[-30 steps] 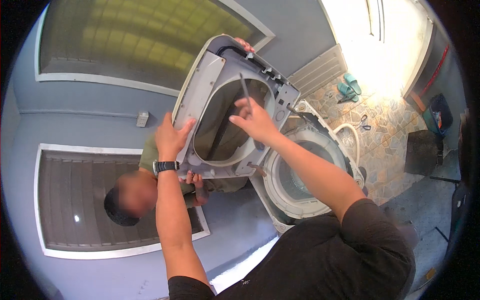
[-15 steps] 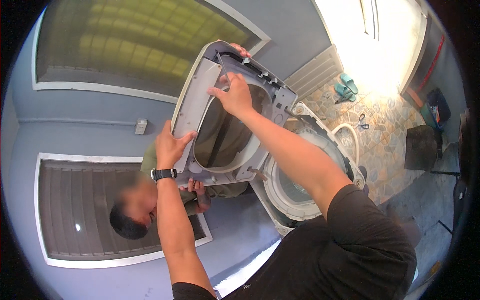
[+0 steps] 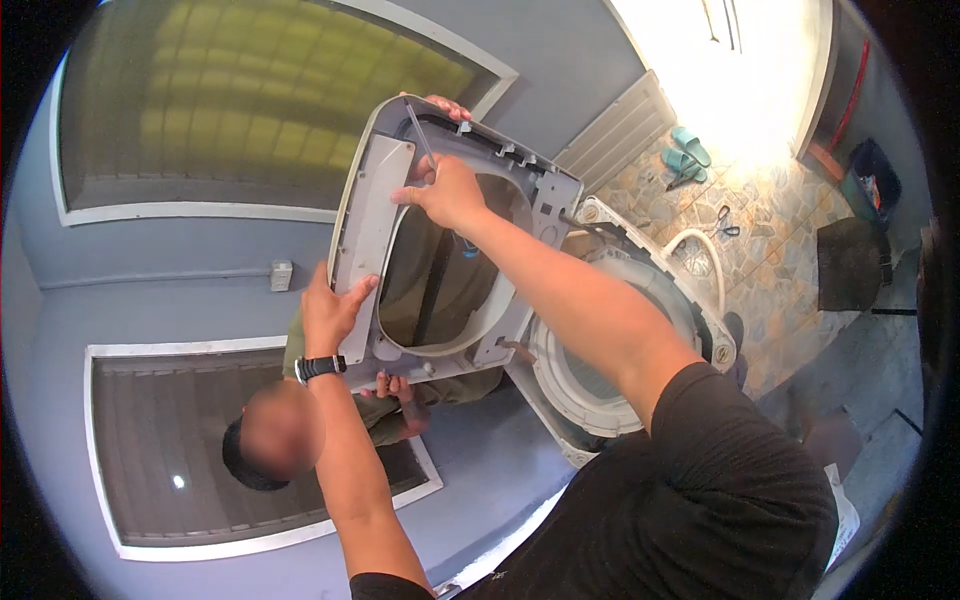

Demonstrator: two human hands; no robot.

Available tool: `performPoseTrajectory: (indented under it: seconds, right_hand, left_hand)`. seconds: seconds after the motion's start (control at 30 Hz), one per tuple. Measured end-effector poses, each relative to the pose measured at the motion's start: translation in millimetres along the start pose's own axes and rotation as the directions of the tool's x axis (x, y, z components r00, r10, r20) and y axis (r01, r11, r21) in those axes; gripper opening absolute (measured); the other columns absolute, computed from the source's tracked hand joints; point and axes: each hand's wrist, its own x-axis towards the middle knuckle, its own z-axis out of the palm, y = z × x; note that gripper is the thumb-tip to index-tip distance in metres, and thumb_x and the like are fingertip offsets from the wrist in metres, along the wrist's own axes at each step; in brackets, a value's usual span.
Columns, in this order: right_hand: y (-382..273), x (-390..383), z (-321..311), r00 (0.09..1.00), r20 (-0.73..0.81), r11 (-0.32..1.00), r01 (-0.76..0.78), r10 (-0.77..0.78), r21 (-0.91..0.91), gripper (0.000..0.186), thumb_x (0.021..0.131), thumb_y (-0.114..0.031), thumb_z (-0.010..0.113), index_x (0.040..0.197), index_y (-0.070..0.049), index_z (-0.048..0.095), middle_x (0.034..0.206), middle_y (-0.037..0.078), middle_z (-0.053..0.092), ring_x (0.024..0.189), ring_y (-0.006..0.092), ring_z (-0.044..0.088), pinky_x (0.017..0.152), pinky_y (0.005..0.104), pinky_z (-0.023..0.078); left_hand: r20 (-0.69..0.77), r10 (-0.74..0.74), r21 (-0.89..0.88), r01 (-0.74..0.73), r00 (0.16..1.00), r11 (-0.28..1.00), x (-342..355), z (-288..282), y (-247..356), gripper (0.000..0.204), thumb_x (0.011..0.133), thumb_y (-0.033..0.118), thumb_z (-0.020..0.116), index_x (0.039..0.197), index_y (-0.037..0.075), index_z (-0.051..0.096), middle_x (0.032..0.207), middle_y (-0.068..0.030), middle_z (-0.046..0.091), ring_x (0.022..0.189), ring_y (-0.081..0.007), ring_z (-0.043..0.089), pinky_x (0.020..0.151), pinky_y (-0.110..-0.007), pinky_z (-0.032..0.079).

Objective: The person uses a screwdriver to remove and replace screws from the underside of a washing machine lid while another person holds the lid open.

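The top cover of a washing machine [image 3: 513,300] is tilted up with its underside toward me. A long pale panel [image 3: 372,225] runs along its left side. My left hand [image 3: 335,312] grips that edge, thumb on the panel and fingers hidden behind. My right hand [image 3: 447,193] is closed around a screwdriver [image 3: 418,132], its handle mostly covered by my fingers; the thin shaft points to the cover's upper corner. Whether the tip sits on a screw is too small to tell. Below stands the opened washing machine tub [image 3: 575,375].
Behind the cover, a co-worker supports it with one hand [image 3: 395,386] below and another hand [image 3: 447,106] on top. Green slippers [image 3: 686,155] and scissors [image 3: 724,222] lie on the tiled floor near a white hose [image 3: 700,240]. A dark bin [image 3: 850,265] stands at right.
The view has shifted slightly, and the cover with both my hands appears a little farther left. My grips look the same. The co-worker's head has turned.
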Motion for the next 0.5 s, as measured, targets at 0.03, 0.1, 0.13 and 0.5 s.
performPoseTrajectory:
  seconds: [0.03, 0.1, 0.13, 0.5]
  right_hand:
    - [2.4, -1.8, 0.2, 0.999, 0.007, 0.999, 0.039, -0.039, 0.009, 0.047, 0.074, -0.032, 0.094, 0.104, -0.004, 0.07, 0.112, 0.017, 0.066, 0.105, 0.033, 0.068, 0.094, 0.0433, 0.053]
    - [8.8, -7.2, 0.3, 0.994, -0.011, 0.99, 0.108, -0.107, 0.09, 0.042, 0.078, -0.029, 0.09, 0.105, -0.005, 0.07, 0.113, 0.016, 0.064, 0.105, 0.0333, 0.067, 0.096, 0.0432, 0.052]
    - [11.9, -9.6, 0.1, 0.994, -0.021, 0.987, 0.112, -0.11, 0.116, 0.039, 0.08, -0.028, 0.088, 0.106, -0.005, 0.069, 0.114, 0.016, 0.063, 0.105, 0.0335, 0.066, 0.097, 0.0432, 0.052]
    - [17.1, -17.4, 12.2, 0.981, -0.126, 0.983, 0.161, -0.15, 0.086, 0.036, 0.08, -0.032, 0.087, 0.102, -0.006, 0.072, 0.115, 0.017, 0.063, 0.105, 0.0344, 0.066, 0.095, 0.0432, 0.052]
  left_hand:
    - [0.013, 0.007, 0.006, -0.007, 1.0, 1.0, 1.0, -0.9, -0.8, 0.062, 0.079, 0.044, 0.09, 0.111, -0.002, 0.066, 0.098, -0.0268, 0.075, 0.096, -0.0448, 0.073, 0.079, -0.047, 0.056]
    - [0.045, -0.035, 0.048, 0.033, 0.998, 0.998, 4.9, -1.4, -2.9, 0.063, 0.08, 0.044, 0.09, 0.113, -0.004, 0.065, 0.099, -0.0273, 0.075, 0.097, -0.045, 0.073, 0.08, -0.047, 0.056]
    - [0.055, -0.034, 0.03, 0.033, 0.998, 0.999, 6.1, -1.2, -4.1, 0.064, 0.08, 0.044, 0.09, 0.114, -0.004, 0.065, 0.099, -0.0275, 0.075, 0.097, -0.045, 0.073, 0.08, -0.047, 0.056]
    - [0.078, -0.019, -0.087, 0.026, 0.997, 0.996, 9.8, 5.3, -13.8, 0.063, 0.081, 0.039, 0.09, 0.121, -0.003, 0.067, 0.109, -0.0219, 0.077, 0.102, -0.0336, 0.075, 0.089, -0.042, 0.056]
